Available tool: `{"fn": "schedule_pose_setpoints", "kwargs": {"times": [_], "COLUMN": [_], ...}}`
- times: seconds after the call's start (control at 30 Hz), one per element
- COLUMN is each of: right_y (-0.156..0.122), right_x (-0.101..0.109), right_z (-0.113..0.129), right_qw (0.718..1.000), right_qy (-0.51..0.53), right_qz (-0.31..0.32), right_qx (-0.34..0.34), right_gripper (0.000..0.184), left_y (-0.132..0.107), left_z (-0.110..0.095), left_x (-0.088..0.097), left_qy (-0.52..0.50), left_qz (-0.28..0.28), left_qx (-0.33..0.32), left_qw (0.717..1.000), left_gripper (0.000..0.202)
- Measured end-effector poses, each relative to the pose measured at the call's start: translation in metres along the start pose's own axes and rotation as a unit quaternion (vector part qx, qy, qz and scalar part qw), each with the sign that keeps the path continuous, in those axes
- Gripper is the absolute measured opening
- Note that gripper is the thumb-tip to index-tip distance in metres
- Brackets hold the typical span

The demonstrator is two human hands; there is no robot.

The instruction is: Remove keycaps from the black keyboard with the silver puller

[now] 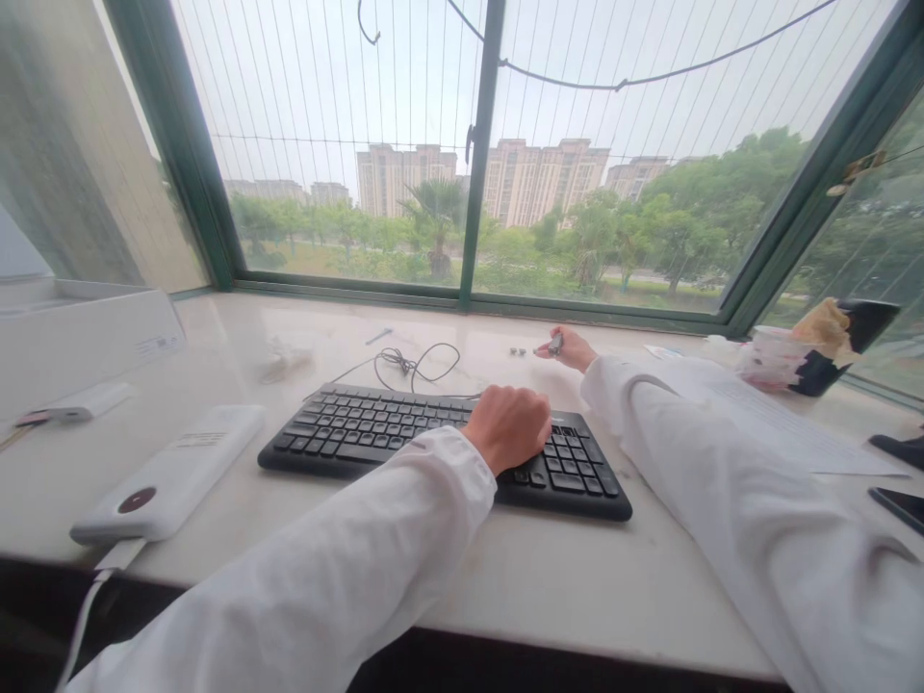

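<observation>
1. Pale worktop (448,587) runs below a wide window (346,144).
2. My left hand (509,428) rests on the right end of the black keyboard (361,433), fingers curled under.
3. My right hand (576,350) pinches a small dark object (554,343) just beyond the keyboard.

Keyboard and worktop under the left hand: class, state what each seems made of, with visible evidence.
Keyboard: probably black plastic, matte; moulded keys show little shine. Worktop: seemingly polished stone, perhaps marble; pale, smooth, softly reflecting the window light.
</observation>
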State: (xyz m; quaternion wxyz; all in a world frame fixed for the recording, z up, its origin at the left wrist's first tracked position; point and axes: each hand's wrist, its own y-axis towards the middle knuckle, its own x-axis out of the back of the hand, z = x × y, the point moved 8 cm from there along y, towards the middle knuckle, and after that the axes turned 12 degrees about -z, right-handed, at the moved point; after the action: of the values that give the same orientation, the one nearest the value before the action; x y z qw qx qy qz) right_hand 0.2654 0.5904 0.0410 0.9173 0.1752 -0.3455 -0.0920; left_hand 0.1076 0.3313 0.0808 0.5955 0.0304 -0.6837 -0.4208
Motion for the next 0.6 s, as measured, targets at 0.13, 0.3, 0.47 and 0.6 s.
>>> {"fn": "schedule_pose_setpoints", "kwargs": {"times": [0.13, 0.3, 0.47, 0.6], "right_y": [0.009, 0.009, -0.001, -0.006], "right_x": [-0.004, -0.007, -0.009, -0.011], "right_z": [-0.005, -0.004, 0.001, 0.001], "right_qw": [0.999, 0.999, 0.999, 0.998], "right_qy": [-0.035, -0.044, -0.043, -0.046], "right_qz": [-0.018, -0.016, -0.023, -0.032], "right_qx": [0.005, 0.014, 0.017, 0.015], "right_gripper": [0.056, 0.044, 0.04, 0.038], "left_y": [0.0, -0.001, -0.001, -0.001], "left_z": [-0.003, -0.006, -0.007, -0.007], "left_x": [0.0, 0.0, 0.0, 0.0], "left_qy": [-0.011, -0.022, -0.033, -0.036], "left_qz": [-0.003, -0.017, -0.02, -0.021], "left_qx": [-0.002, -0.008, -0.013, -0.011], "left_qw": [1.0, 1.0, 0.999, 0.999], "left_gripper": [0.028, 0.027, 0.026, 0.026]}}
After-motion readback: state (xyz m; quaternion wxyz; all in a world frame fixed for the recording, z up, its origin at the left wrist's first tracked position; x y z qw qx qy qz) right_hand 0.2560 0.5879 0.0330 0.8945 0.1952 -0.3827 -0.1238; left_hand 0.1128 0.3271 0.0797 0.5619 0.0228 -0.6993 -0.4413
